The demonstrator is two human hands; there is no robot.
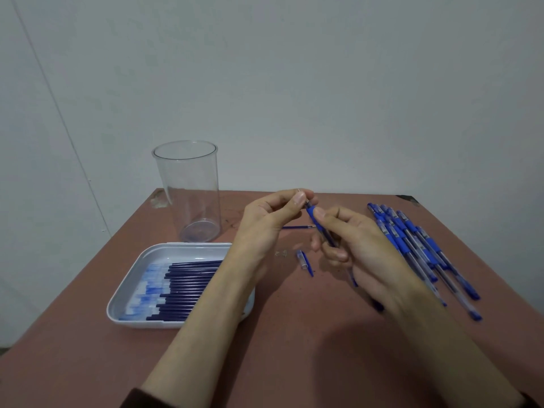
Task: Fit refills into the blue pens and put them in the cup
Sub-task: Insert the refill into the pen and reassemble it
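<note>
Brown table (294, 363) seen from above. Near left, a white tray (122, 304) holds a row of dark blue refills (188, 290). At centre, raised above the table, the right hand (368, 248) grips the barrel of a blue pen (311, 214), while the left hand (265, 219) pinches the pen's upper end between thumb and fingertips. Beneath the hands lies a detached pen cap (303, 260). At right, a pile of blue pens (418, 248). Further back, a loose refill (297, 227); far left, the clear cup (188, 189) stands upright.
</note>
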